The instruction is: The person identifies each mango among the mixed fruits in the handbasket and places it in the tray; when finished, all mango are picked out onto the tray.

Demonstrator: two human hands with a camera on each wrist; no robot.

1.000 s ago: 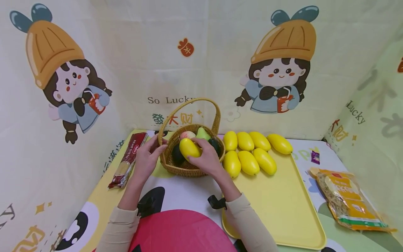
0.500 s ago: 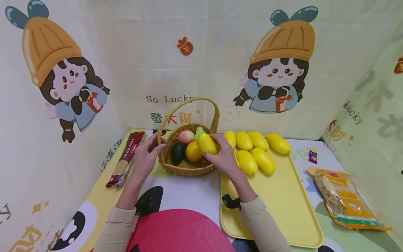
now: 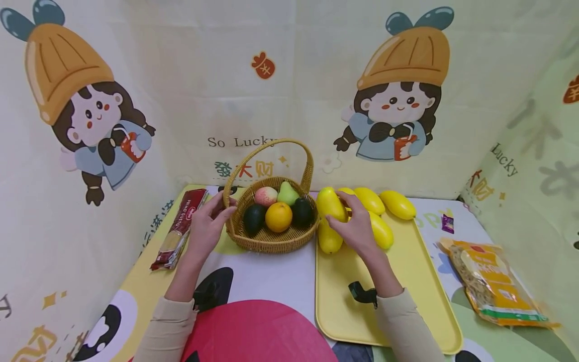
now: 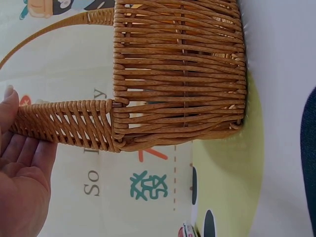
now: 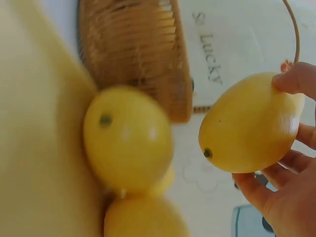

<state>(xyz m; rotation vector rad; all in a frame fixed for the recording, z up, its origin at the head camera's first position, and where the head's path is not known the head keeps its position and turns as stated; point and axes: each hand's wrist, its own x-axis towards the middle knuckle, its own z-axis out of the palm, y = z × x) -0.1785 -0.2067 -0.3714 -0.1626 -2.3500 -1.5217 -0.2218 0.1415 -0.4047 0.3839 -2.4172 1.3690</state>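
My left hand (image 3: 204, 231) grips the wicker basket (image 3: 271, 246) by the left side of its arched handle. In the left wrist view the thumb is in front of the handle (image 4: 64, 123) and the fingers behind it. Inside the basket lie a peach (image 3: 266, 196), a pear (image 3: 287, 193), an orange (image 3: 278, 217) and two dark avocados (image 3: 254, 219). My right hand (image 3: 359, 223) holds a yellow mango (image 5: 249, 123) between thumb and fingers, just right of the basket. Below it, several more mangoes (image 3: 330, 239) lie at the far end of the yellow tray (image 3: 389, 296), partly hidden by the hand.
Left of the basket lies a long red packet (image 3: 181, 226). To the tray's right are a small purple wrapped sweet (image 3: 448, 223) and an orange-and-clear bag (image 3: 495, 281). A printed cloth wall (image 3: 294, 100) stands close behind the basket.
My right hand has carried the mango from over the basket rightward to above the tray's mangoes, uncovering the orange and right avocado. The left hand stays on the handle.
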